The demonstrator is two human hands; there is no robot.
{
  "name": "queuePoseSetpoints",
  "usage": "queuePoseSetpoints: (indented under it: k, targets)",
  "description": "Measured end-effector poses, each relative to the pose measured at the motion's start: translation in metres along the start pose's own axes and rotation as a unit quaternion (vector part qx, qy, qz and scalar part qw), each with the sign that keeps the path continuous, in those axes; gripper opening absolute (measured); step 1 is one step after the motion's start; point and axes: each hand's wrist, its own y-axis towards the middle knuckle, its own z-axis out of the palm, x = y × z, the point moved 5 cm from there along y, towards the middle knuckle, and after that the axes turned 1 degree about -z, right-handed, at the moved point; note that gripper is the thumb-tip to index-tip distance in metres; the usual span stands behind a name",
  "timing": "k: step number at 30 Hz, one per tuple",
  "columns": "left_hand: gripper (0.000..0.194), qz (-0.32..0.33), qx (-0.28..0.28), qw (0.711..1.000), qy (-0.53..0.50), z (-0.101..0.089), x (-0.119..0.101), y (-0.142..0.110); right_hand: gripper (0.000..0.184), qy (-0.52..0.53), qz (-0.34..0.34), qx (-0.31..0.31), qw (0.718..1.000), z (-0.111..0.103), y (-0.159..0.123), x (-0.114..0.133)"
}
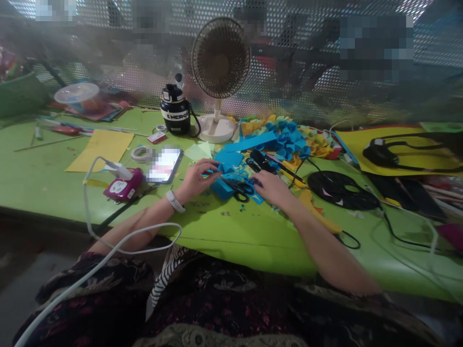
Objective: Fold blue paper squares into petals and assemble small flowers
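Observation:
My left hand point(199, 179), with a pale band at the wrist, has its thumb and fingers closed on a piece of blue paper point(227, 167). To the right, my right hand point(274, 189) rests low over the table with its fingers curled together. Whatever is at its fingertips is too small to make out. Between the hands lie scissors point(243, 196) with dark handles, on top of blue paper and scraps. Behind them sits a heap of crumpled blue paper pieces point(287, 139), with yellow ones around it. A blue paper strip point(253, 141) lies beside the heap.
A fan point(221, 60) and a black jug point(175, 113) stand at the back. On the left are a phone point(164, 165), a tape roll point(142, 153), a yellow sheet point(103, 147) and a purple power socket point(125, 186) with a white cable. A black disc point(340, 189) lies right.

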Motion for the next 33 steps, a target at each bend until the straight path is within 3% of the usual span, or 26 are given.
queuePoseSetpoints:
  k: [24,28,33]
  targets:
    - [0.012,-0.021,-0.004,1.0,-0.013,-0.001,0.001,0.001,0.028,-0.014,-0.005,-0.001,1.0,-0.004,-0.001,0.006]
    - [0.013,-0.023,-0.001,1.0,-0.013,0.0,0.002,0.001,0.026,0.023,0.031,-0.085,0.996,-0.031,-0.005,0.0]
    - [0.012,-0.016,0.006,1.0,-0.009,0.001,0.001,0.0,0.028,0.038,0.101,-0.208,0.972,-0.076,-0.019,-0.029]
